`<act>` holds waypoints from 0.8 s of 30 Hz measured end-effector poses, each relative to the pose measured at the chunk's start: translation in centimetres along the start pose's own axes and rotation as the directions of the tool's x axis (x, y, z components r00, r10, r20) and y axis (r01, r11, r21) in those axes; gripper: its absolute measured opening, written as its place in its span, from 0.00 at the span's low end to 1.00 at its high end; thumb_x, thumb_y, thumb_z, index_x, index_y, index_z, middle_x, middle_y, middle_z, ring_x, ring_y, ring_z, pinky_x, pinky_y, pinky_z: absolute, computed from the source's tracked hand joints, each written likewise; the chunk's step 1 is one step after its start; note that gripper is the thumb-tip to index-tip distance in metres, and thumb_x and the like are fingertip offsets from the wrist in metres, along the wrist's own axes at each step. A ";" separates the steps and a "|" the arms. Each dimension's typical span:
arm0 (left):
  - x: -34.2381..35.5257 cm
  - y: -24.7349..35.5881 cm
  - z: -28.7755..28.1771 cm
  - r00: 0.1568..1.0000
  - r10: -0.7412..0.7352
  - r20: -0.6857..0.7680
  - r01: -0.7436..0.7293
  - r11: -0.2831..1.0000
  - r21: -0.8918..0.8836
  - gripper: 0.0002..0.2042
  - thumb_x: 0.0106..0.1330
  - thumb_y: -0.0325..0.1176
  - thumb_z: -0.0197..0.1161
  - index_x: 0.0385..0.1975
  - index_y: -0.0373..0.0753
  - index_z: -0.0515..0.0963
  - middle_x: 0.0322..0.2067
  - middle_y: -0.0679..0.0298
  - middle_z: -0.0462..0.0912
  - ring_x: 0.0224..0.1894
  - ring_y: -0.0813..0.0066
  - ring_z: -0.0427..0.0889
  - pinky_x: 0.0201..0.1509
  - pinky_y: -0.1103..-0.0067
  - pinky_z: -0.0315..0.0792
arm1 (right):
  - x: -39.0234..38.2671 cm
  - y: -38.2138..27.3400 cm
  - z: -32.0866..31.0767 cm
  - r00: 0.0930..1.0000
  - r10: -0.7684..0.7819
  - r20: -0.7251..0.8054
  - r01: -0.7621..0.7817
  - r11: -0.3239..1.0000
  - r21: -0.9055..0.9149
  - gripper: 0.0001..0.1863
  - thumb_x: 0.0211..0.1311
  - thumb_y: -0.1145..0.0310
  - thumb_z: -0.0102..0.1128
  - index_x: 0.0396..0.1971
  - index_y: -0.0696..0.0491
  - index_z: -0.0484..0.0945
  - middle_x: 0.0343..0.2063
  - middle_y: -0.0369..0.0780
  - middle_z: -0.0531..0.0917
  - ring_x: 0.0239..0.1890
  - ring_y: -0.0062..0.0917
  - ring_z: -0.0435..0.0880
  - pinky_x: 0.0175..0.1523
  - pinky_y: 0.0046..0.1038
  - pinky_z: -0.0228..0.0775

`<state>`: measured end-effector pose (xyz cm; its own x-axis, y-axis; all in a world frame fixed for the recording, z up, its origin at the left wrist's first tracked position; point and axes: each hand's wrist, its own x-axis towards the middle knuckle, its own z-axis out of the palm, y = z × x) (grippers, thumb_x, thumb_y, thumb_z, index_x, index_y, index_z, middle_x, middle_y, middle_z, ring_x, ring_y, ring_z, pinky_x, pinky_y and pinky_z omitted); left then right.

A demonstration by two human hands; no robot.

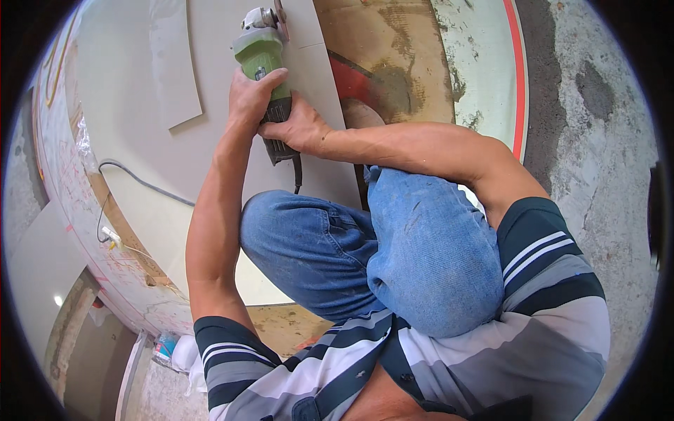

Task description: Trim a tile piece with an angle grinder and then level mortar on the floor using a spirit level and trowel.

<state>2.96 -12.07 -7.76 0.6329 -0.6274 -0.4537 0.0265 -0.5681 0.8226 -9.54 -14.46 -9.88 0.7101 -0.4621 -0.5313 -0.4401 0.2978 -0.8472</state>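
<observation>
My left hand is wrapped round the green body of an angle grinder, thumb lying across it. My right hand grips the black rear part, from which a cord leads down. The grinder's head and edge-on disc are at the top of the view, over a large beige panel near its right edge; whether the disc touches it I cannot tell. A narrow beige strip lies on the panel, left of the grinder. My knees are bent below my hands.
A grey cable runs across the panel to a white connector at left. Right are brown board, a pale strip with a red line and stained concrete. Bags and a blue container sit at lower left.
</observation>
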 end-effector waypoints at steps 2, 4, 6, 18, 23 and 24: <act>0.2 -0.4 0.0 1.000 0.014 0.002 -0.014 1.000 -0.021 0.23 0.47 0.37 0.70 0.41 0.32 0.73 0.34 0.60 0.80 0.33 0.73 0.79 0.39 0.76 0.74 | 0.0 0.1 0.1 1.000 -0.022 0.005 0.022 0.999 0.029 0.39 0.42 0.60 0.73 0.51 0.60 0.63 0.41 0.44 0.78 0.45 0.29 0.78 0.52 0.29 0.70; 0.4 -0.8 -0.3 1.000 0.011 0.020 -0.011 1.000 -0.011 0.24 0.47 0.37 0.70 0.42 0.32 0.73 0.34 0.60 0.80 0.33 0.73 0.79 0.39 0.76 0.74 | 0.0 0.3 0.2 1.000 -0.030 0.008 0.029 0.999 0.040 0.38 0.42 0.60 0.73 0.51 0.60 0.63 0.41 0.44 0.78 0.45 0.29 0.78 0.52 0.29 0.70; 0.5 -1.0 -0.3 0.999 0.008 0.041 -0.008 1.000 -0.002 0.24 0.47 0.37 0.70 0.42 0.32 0.73 0.34 0.60 0.80 0.34 0.73 0.79 0.39 0.76 0.74 | 0.1 0.5 0.3 0.999 -0.036 0.009 0.036 0.998 0.050 0.38 0.42 0.61 0.73 0.50 0.60 0.63 0.41 0.43 0.78 0.45 0.29 0.78 0.52 0.29 0.70; 0.1 -1.2 -0.3 0.999 -0.017 0.028 0.016 1.000 0.016 0.28 0.46 0.38 0.71 0.46 0.31 0.69 0.37 0.58 0.79 0.36 0.71 0.79 0.41 0.76 0.74 | -0.4 0.5 0.2 0.999 -0.035 0.022 0.033 0.997 0.072 0.37 0.42 0.62 0.72 0.50 0.60 0.63 0.40 0.43 0.78 0.44 0.28 0.78 0.52 0.28 0.70; 0.2 -1.6 -0.3 0.999 -0.029 0.040 0.030 1.000 -0.006 0.28 0.46 0.38 0.71 0.46 0.31 0.70 0.36 0.58 0.79 0.36 0.71 0.79 0.41 0.76 0.74 | -0.5 0.4 0.1 0.998 0.026 0.052 -0.030 0.995 0.090 0.44 0.35 0.55 0.74 0.50 0.61 0.62 0.42 0.49 0.77 0.47 0.37 0.78 0.53 0.32 0.70; 0.1 -1.6 -0.3 0.999 -0.031 0.040 0.031 0.999 -0.006 0.28 0.46 0.38 0.71 0.46 0.31 0.70 0.36 0.58 0.79 0.36 0.71 0.79 0.41 0.76 0.74 | -0.6 0.4 0.1 0.998 0.027 0.053 -0.031 0.995 0.091 0.44 0.35 0.55 0.74 0.50 0.61 0.62 0.42 0.49 0.77 0.47 0.37 0.78 0.53 0.32 0.70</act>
<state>3.18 -11.04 -9.05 0.6007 -0.6302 -0.4920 0.0507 -0.5841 0.8101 -10.09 -13.97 -9.93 0.7261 -0.4094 -0.5525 -0.4105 0.3865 -0.8259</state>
